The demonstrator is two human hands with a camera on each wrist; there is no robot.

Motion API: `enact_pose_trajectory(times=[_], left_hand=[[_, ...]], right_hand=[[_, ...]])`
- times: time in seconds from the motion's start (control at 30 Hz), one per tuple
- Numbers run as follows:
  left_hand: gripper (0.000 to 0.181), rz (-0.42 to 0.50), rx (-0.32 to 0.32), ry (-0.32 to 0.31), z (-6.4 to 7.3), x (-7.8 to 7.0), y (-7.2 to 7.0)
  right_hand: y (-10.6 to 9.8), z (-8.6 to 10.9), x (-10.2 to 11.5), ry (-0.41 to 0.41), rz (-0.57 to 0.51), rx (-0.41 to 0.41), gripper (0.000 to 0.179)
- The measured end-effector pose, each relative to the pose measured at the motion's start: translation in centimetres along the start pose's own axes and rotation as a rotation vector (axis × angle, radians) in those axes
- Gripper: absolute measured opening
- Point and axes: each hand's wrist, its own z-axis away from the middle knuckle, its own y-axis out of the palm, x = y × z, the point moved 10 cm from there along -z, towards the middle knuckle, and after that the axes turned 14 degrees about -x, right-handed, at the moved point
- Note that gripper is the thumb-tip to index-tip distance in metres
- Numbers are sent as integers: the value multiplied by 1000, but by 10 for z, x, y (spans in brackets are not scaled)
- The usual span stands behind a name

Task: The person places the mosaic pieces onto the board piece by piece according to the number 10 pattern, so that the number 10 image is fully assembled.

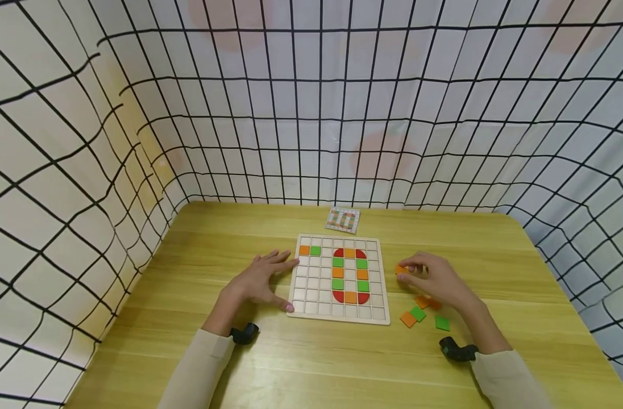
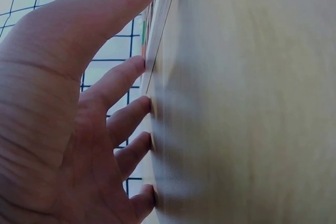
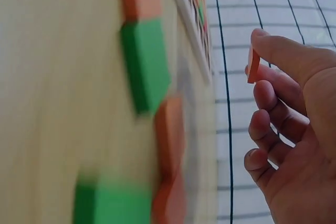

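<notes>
A square wooden grid board lies mid-table. Red, orange and green tiles form a rounded ring on its right half. An orange tile and a green tile sit side by side near its upper left. My left hand rests with fingers spread at the board's left edge, thumb at the lower left corner. To the right of the board, my right hand pinches an orange tile between thumb and index finger, raised off the table; its other fingers curl loosely.
Below the right hand lie several loose tiles, among them a green tile and an orange tile. A small pattern card lies behind the board. Black-gridded white cloth encloses the table's back and sides.
</notes>
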Motion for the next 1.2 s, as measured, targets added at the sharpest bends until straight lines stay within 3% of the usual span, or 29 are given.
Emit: enact_pose_trajectory(times=[0.37, 0.73, 1.2], left_hand=[[115, -6, -1, -1, 2, 3, 0], [114, 9, -5, -8, 2, 3, 0], [114, -15, 4, -1, 1, 2, 0]], right_hand=[[46, -37, 48, -48, -114, -5, 24], [100, -59, 88, 0, -165, 50, 33], [147, -78, 119, -38, -155, 75, 24]])
